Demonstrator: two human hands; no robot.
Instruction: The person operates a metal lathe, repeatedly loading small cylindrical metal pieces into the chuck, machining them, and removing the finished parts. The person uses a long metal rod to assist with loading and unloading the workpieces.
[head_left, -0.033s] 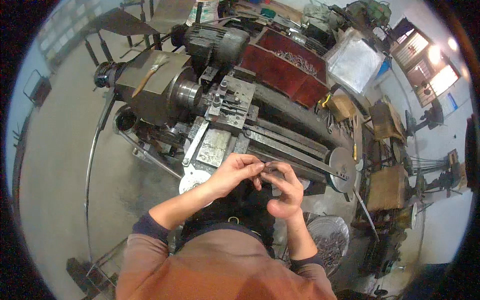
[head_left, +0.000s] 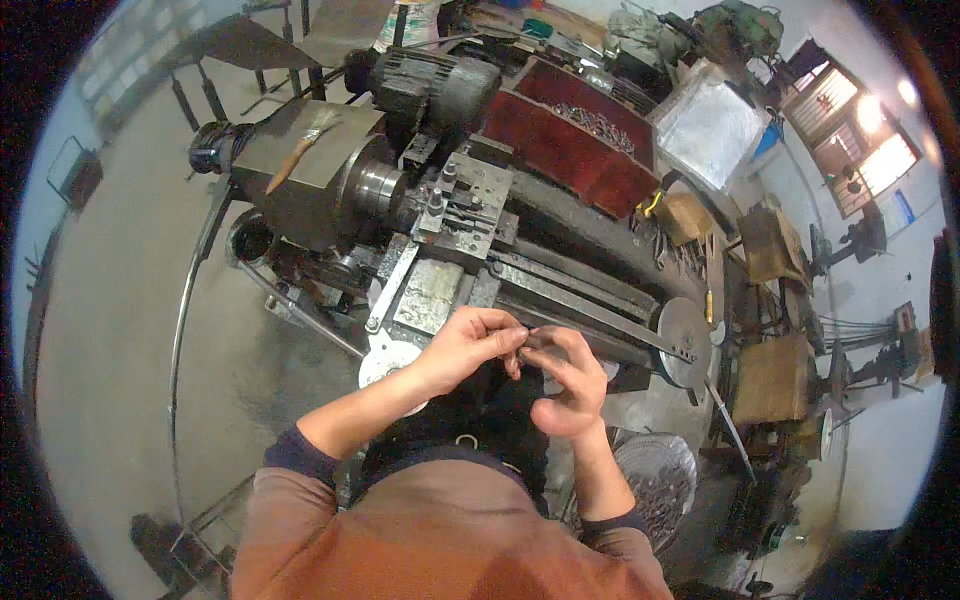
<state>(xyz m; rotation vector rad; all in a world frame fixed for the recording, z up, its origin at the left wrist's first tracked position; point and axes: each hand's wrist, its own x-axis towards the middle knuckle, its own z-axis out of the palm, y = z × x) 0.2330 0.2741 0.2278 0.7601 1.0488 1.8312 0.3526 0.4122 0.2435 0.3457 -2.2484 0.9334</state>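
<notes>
- Well to the left of both hands: long bent metal rod, running down toward the floor.
- Ahead and left of the left hand, well apart: wooden-handled brush, lying slantwise on the flat top of the headstock.
- Nearer the left hand, still ahead and left: shiny steel cylinder, jutting from the headstock.
- Just left of the left hand, partly covered by that forearm: pale handwheel.
- Straight ahead of the left hand: bare metal plate, with tool post beyond, and dark ribbed motor farthest.
- Left hand: thumb and forefinger drawn together, tips meeting those of the right hand; right fingers half curled. Anything pinched between too small and hidden; cannot tell.
- Directly ahead of both hands, near: lathe, with bed stretching off to the right.
- Well ahead of the right hand: dark red bin, holding small metal pieces.
- Right of the right hand, nearer the body: round basin of dark bits.
- Right of the right hand, slightly ahead: grey disc.
- Farther right: brown box.
</notes>
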